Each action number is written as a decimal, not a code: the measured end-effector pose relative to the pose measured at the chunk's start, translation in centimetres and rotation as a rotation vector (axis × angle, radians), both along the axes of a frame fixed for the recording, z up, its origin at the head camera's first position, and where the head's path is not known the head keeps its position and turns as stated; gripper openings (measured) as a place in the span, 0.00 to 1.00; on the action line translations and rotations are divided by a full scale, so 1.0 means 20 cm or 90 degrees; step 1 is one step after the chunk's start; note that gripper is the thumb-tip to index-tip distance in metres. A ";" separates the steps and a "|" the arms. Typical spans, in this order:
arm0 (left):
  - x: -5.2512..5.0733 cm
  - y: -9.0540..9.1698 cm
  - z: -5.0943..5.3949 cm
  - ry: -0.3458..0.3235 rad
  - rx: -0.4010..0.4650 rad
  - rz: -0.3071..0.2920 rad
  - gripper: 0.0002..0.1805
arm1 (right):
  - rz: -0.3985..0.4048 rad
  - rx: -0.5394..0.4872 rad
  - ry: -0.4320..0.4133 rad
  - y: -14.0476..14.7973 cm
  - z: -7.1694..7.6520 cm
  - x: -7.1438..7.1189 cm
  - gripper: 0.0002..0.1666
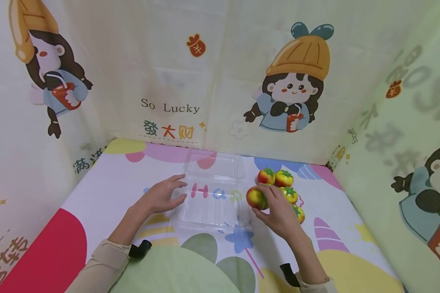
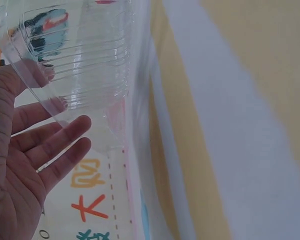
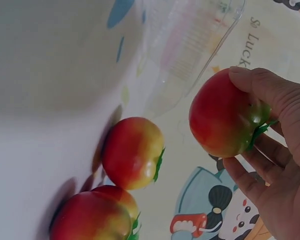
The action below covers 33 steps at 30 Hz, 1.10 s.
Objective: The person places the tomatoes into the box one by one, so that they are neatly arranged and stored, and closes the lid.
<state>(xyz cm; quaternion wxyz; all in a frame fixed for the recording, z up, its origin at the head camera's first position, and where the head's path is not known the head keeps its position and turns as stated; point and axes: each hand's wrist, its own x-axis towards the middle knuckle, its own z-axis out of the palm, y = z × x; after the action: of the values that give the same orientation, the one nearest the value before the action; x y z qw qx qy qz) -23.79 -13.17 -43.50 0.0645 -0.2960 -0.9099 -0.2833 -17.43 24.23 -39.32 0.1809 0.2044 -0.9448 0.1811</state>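
My right hand (image 1: pixel 278 209) holds a red-and-yellow tomato (image 1: pixel 256 198) with a green leafy top, thumb on one side and fingers on the other. In the right wrist view this tomato (image 3: pixel 225 115) is off the table, apart from the others. A clear plastic clamshell box (image 1: pixel 205 224) lies with its lid (image 1: pixel 214 165) folded back, away from me. At the box's left side is my left hand (image 1: pixel 163 196), its fingers spread and loosely bent. Fingertips show through the clear wall (image 2: pixel 75 55) in the left wrist view; I cannot tell whether they touch it.
Several more tomatoes (image 1: pixel 284 178) stand in a cluster right of the box, partly hidden behind my right hand. A printed cloth (image 1: pixel 161 260) covers the table. Patterned curtains (image 1: pixel 220 81) enclose the back and both sides.
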 end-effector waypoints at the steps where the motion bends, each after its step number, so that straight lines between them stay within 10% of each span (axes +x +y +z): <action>1: 0.00 0.00 0.00 0.003 0.002 -0.001 0.22 | 0.000 -0.001 -0.001 -0.01 0.00 0.00 0.42; 33: -0.01 0.01 -0.01 0.011 0.008 -0.013 0.19 | 0.055 -0.053 -0.055 -0.31 0.05 -0.11 0.40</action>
<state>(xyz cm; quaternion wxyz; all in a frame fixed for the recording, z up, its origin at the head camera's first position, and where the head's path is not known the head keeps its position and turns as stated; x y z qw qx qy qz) -24.01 -13.02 -43.68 0.0715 -0.3073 -0.9044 -0.2872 -19.60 17.97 -38.26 0.1401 0.2294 -0.9336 0.2368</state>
